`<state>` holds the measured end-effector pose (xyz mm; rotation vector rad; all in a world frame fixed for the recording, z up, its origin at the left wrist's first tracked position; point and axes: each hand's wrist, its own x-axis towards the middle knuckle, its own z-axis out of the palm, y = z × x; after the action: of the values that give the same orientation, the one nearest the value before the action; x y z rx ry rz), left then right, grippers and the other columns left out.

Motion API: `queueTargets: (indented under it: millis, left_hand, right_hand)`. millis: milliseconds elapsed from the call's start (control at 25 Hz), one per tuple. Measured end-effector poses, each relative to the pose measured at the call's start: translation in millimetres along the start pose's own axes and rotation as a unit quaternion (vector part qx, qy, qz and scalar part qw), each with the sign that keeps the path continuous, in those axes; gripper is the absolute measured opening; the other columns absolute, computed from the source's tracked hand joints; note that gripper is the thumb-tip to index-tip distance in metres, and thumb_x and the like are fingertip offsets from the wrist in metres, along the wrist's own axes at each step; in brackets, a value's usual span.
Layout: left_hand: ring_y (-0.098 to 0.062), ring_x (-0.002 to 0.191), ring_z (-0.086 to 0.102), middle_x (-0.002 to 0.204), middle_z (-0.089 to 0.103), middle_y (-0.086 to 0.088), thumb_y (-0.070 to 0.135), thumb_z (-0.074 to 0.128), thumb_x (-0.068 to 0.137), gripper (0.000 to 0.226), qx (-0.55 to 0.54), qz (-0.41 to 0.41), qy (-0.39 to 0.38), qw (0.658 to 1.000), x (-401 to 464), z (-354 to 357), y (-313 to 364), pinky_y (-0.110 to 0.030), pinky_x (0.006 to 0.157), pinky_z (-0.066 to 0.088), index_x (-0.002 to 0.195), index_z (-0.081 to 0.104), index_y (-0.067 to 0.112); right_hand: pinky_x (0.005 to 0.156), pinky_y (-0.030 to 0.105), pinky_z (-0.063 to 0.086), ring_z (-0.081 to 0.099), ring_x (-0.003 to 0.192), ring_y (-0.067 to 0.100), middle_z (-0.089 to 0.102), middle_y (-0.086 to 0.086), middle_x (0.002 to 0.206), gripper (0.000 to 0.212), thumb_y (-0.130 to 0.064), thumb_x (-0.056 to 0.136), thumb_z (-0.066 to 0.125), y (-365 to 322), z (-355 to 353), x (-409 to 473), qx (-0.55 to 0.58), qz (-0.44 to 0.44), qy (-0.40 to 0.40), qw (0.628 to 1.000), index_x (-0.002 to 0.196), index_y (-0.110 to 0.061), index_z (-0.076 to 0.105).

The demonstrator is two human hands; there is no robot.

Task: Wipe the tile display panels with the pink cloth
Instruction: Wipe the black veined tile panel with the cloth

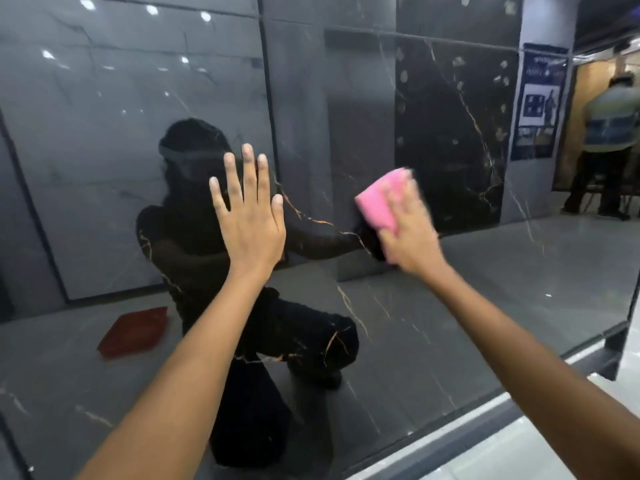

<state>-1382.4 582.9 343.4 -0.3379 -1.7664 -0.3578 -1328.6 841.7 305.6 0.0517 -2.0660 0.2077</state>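
— Pink cloth [379, 206]: where is it?
— Pressed against the glossy black tile display panel [433, 306] under the right hand [407, 230], whose blurred fingers curl over it.
— And the left hand [249, 216]?
— Flat on the panel, fingers straight, gripping nothing.

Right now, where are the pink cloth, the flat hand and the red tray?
pink cloth [379, 202], head view, middle of its bare face.
left hand [247, 220], head view, its back.
red tray [133, 332], head view, reflection's middle.
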Motion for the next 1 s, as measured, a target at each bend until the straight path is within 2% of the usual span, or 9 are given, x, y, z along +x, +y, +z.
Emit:
queueTargets:
  millis: [160, 200, 280, 400, 520, 680, 800, 880, 1000]
  left_hand:
    - [-0.029, 0.15, 0.005, 0.164, 0.009, -0.006, 0.032, 0.029, 0.104, 0.058, 0.032, 0.005, 0.003, 0.999, -6, 6, -2, -0.05, 0.12, 0.004, 0.156, 0.012, 0.014]
    - [-0.029, 0.149, 0.012, 0.162, 0.018, -0.006, 0.029, 0.033, 0.102, 0.055, 0.018, -0.013, 0.022, 1.0, -2, 3, 2, -0.049, 0.119, 0.008, 0.154, 0.024, 0.013]
    - [-0.027, 0.136, 0.034, 0.146, 0.045, -0.008, 0.022, 0.042, 0.095, 0.04, -0.052, -0.075, 0.099, 0.991, 20, -3, 18, -0.048, 0.11, 0.024, 0.133, 0.051, 0.012]
    - [-0.023, 0.135, 0.037, 0.142, 0.048, -0.004, 0.019, 0.04, 0.094, 0.037, -0.113, -0.093, 0.139, 0.979, 69, -3, 51, -0.042, 0.112, 0.018, 0.128, 0.054, 0.014]
    - [-0.025, 0.151, 0.006, 0.163, 0.013, 0.001, 0.028, 0.027, 0.102, 0.054, 0.018, -0.067, 0.087, 0.994, 80, 15, 61, -0.047, 0.119, -0.004, 0.155, 0.02, 0.02]
    - [-0.027, 0.151, 0.002, 0.164, 0.007, 0.002, 0.029, 0.027, 0.104, 0.055, 0.063, -0.084, 0.082, 0.991, 75, 24, 57, -0.049, 0.119, -0.002, 0.157, 0.013, 0.021]
    - [-0.027, 0.151, 0.004, 0.164, 0.009, 0.001, 0.027, 0.029, 0.103, 0.056, 0.077, -0.087, 0.074, 0.99, 76, 21, 58, -0.05, 0.119, 0.001, 0.156, 0.015, 0.021]
    - [-0.027, 0.15, 0.007, 0.163, 0.013, 0.0, 0.027, 0.031, 0.102, 0.055, 0.075, -0.086, 0.075, 0.991, 76, 19, 59, -0.05, 0.119, 0.002, 0.156, 0.018, 0.02]
    - [-0.026, 0.15, 0.006, 0.163, 0.014, 0.0, 0.028, 0.031, 0.103, 0.055, 0.067, -0.087, 0.078, 0.991, 75, 19, 58, -0.046, 0.12, -0.001, 0.155, 0.02, 0.02]
  right_hand:
    - [0.117, 0.044, 0.019, 0.016, 0.144, 0.039, 0.01, 0.023, 0.158, 0.078, -0.016, 0.087, 0.051, 4, -23, 42, 0.124, 0.43, 0.106, 0.888, 0.154, -0.006, 0.012]
    - [0.117, 0.044, 0.02, 0.023, 0.141, 0.04, 0.017, 0.025, 0.155, 0.082, -0.013, 0.083, 0.054, -25, -19, 42, 0.125, 0.413, 0.112, 0.895, 0.153, -0.002, 0.012]
    - [0.117, 0.044, 0.02, 0.028, 0.137, 0.044, 0.025, 0.028, 0.152, 0.083, -0.011, 0.075, 0.057, -73, 4, 22, 0.072, 0.077, 0.079, 0.991, 0.15, 0.001, 0.022]
    - [0.102, 0.047, 0.032, 0.031, 0.135, 0.04, 0.022, 0.024, 0.154, 0.084, -0.035, 0.073, 0.05, -53, 10, 25, -0.085, -0.301, 0.046, 0.949, 0.151, -0.014, 0.028]
    - [0.101, 0.048, 0.028, 0.017, 0.138, 0.041, 0.014, 0.026, 0.152, 0.084, -0.04, 0.071, 0.046, 43, -20, 83, -0.047, -0.018, 0.167, 0.985, 0.146, -0.007, 0.034]
    - [0.105, 0.028, 0.027, 0.034, 0.135, 0.035, 0.031, 0.02, 0.148, 0.074, -0.017, 0.074, 0.055, 73, -52, 118, 0.173, 0.279, 0.24, 0.914, 0.142, 0.0, 0.033]
    - [0.111, 0.036, 0.027, 0.04, 0.13, 0.043, 0.041, 0.028, 0.141, 0.073, -0.006, 0.066, 0.053, -8, -23, 92, 0.119, -0.099, 0.173, 0.973, 0.137, 0.008, 0.04]
    - [0.119, 0.046, 0.019, 0.025, 0.141, 0.041, 0.032, 0.026, 0.151, 0.073, -0.015, 0.072, 0.046, -14, -15, 81, 0.019, -0.357, 0.087, 0.93, 0.143, 0.002, 0.04]
    - [0.118, 0.032, 0.016, 0.03, 0.139, 0.034, 0.04, 0.02, 0.148, 0.067, -0.01, 0.068, 0.06, 59, -33, 116, 0.112, -0.252, 0.153, 0.949, 0.135, -0.005, 0.053]
